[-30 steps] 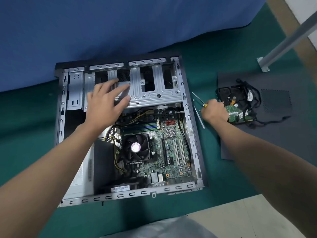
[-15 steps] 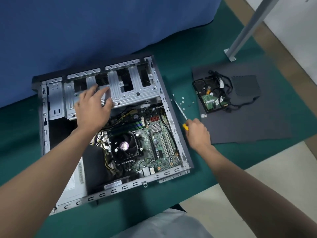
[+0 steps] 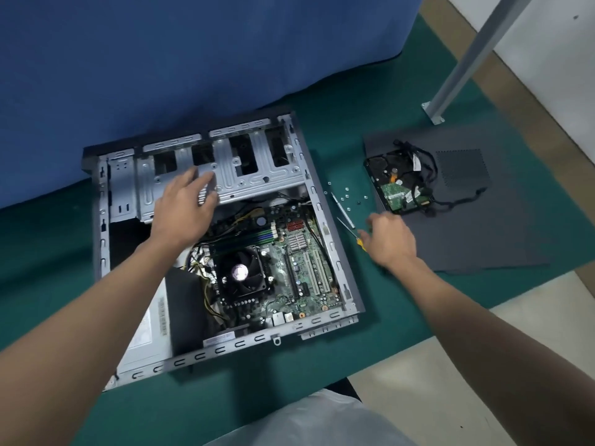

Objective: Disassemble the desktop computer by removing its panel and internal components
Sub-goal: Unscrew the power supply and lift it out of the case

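Note:
The desktop case [image 3: 335,249] lies open on its side, showing the motherboard [image 3: 302,262] and the CPU fan [image 3: 240,273]. My left hand [image 3: 185,209] rests flat with spread fingers on the silver drive cage [image 3: 254,180] at the case's far end. Right of the case, my right hand [image 3: 388,239] is palm down and blurred, with its fingers loosely extended. The yellow handle of a screwdriver [image 3: 361,243] shows under its thumb, and its shaft lies on the table. A removed hard drive [image 3: 396,188] with black cables sits on the grey side panel [image 3: 483,226].
A second thin tool [image 3: 343,209] and several small loose screws [image 3: 347,197] lie between the case and the panel. The black power supply [image 3: 185,310] fills the case's near left corner. A metal post [image 3: 467,62] stands at the far right. A blue cloth hangs behind the green table.
My right hand came away from the hard drive toward me with the yellow-handled screwdriver, and its fingers are now looser over the handle. My left hand stayed on the drive cage.

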